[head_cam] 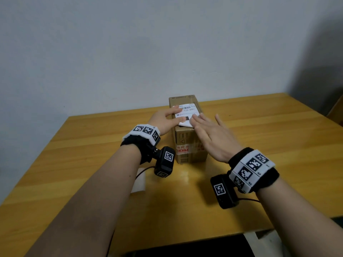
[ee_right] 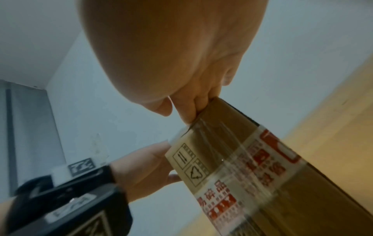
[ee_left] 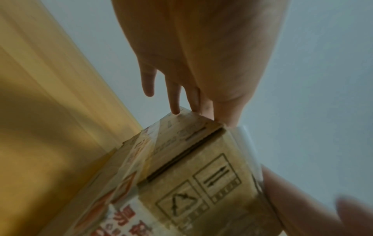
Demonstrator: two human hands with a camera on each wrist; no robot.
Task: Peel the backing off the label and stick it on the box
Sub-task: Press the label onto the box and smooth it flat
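Note:
A brown cardboard box (head_cam: 187,145) stands on the wooden table (head_cam: 92,154). On its top lies the white label (head_cam: 188,110) with a barcode. My left hand (head_cam: 175,114) lies flat on the label's left side, fingers and thumb straight. My right hand (head_cam: 204,120) presses straight fingers on the label's near right part. The label's near corner (head_cam: 185,124) looks slightly raised at the box edge. In the left wrist view my fingers (ee_left: 175,102) touch the top of the box (ee_left: 191,175). The right wrist view shows my fingers (ee_right: 191,110) on the edge of the box (ee_right: 242,151).
A white sheet (head_cam: 139,182), maybe the peeled backing, lies on the table partly under my left forearm. The box carries clear tape with red print (head_cam: 182,149). A grey wall (head_cam: 167,52) rises behind the table. The table's near edge (head_cam: 204,238) is by my right elbow.

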